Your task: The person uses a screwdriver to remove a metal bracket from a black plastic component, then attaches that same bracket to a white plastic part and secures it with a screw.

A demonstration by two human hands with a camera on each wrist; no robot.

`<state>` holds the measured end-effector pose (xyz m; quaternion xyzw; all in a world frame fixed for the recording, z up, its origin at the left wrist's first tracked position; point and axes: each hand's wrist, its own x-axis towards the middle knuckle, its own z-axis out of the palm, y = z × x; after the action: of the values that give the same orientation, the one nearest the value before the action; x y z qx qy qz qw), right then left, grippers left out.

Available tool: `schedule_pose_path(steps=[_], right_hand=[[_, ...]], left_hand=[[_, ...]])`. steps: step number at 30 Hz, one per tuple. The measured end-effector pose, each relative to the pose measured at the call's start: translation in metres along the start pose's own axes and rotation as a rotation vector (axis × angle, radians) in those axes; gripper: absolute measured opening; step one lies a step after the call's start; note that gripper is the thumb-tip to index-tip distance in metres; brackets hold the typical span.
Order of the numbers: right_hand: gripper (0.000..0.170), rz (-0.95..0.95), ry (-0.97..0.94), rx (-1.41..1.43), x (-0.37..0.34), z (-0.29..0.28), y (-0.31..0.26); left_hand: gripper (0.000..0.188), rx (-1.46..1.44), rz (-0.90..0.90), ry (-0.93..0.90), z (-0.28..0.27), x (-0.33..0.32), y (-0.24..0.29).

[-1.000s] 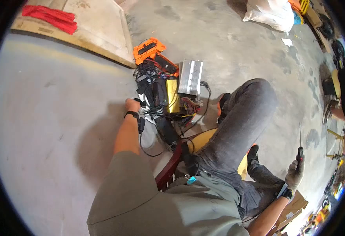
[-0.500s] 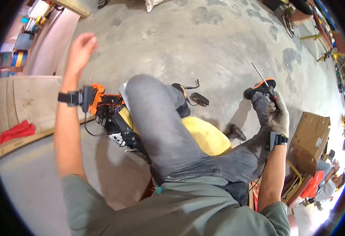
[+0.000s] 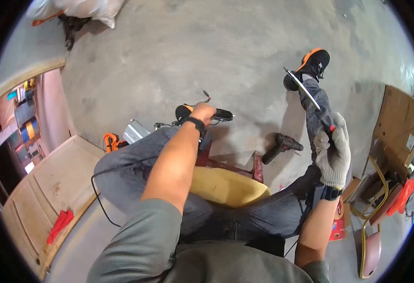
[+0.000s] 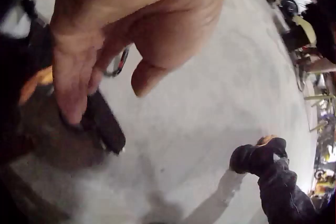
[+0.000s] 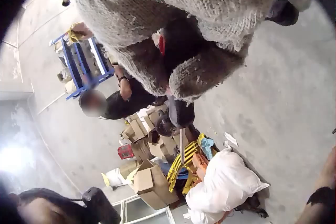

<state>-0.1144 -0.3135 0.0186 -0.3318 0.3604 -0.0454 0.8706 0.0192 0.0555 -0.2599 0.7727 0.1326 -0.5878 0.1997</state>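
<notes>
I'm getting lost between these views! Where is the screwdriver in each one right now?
Head: right of centre, the screwdriver is held in the right hand, tip pointing up and left.
Left wrist: not in it.
Right wrist: near the centre, its shaft points down, the handle partly hidden by the hand.
Shared landmark: the pale glove, in the head and right wrist views only.

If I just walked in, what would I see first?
Probably the screwdriver in the gloved right hand, on the right of the head view. Next, perhaps, the yellow seat in the middle, with a cordless drill lying on the floor beyond it. Red cloth on the pale board at left stands out too.
</notes>
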Motion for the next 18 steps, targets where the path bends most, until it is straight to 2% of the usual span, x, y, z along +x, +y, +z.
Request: schedule_pose_path(steps=[1, 3, 5, 6, 7, 9, 10, 13, 15, 16, 17, 18], right_hand=[[0.044, 0.015, 0.031, 0.003, -0.002, 0.001, -0.002], [0.043, 0.047, 0.156, -0.079, -0.003, 0.007, -0.004], [0.042, 0.048, 0.182, -0.108, 0.0, 0.009, -0.004], [0.042, 0.061, 0.17, -0.122, 0.0, 0.014, -0.004], [0.041, 0.076, 0.159, -0.137, 0.001, 0.016, -0.004], [0.041, 0.086, 0.17, -0.138, 0.004, 0.017, -0.002], [0.044, 0.1, 0.191, -0.155, 0.002, 0.018, -0.002], [0.05, 0.122, 0.236, -0.181, 0.002, 0.025, -0.001], [0.056, 0.127, 0.211, -0.214, 0.004, 0.026, -0.001], [0.055, 0.119, 0.195, -0.246, 0.008, 0.032, -0.001], [0.055, 0.112, 0.19, -0.247, 0.009, 0.033, 0.0], [0.055, 0.092, 0.188, -0.258, 0.008, 0.032, 0.002]], left_hand=[[0.034, -0.412, -0.316, 0.02, 0.02, -0.021, 0.011], [0.037, -0.486, -0.351, 0.013, 0.049, -0.012, -0.006], [0.039, -0.8, -0.445, 0.136, 0.071, -0.005, -0.009], [0.044, -0.828, -0.479, 0.22, 0.08, 0.001, -0.013], [0.044, -0.828, -0.495, 0.214, 0.085, 0.004, -0.014], [0.051, -1.124, -0.521, 0.194, 0.089, 0.012, -0.016], [0.051, -1.124, -0.53, 0.193, 0.091, 0.016, -0.016], [0.042, -1.26, -0.618, 0.267, 0.102, 0.029, -0.023], [0.034, -1.346, -0.489, 0.222, 0.121, 0.051, -0.049], [0.035, -1.427, -0.517, 0.222, 0.125, 0.058, -0.054], [0.035, -1.43, -0.508, 0.221, 0.116, 0.047, -0.039], [0.035, -1.397, -0.418, 0.178, 0.101, 0.021, -0.011]])
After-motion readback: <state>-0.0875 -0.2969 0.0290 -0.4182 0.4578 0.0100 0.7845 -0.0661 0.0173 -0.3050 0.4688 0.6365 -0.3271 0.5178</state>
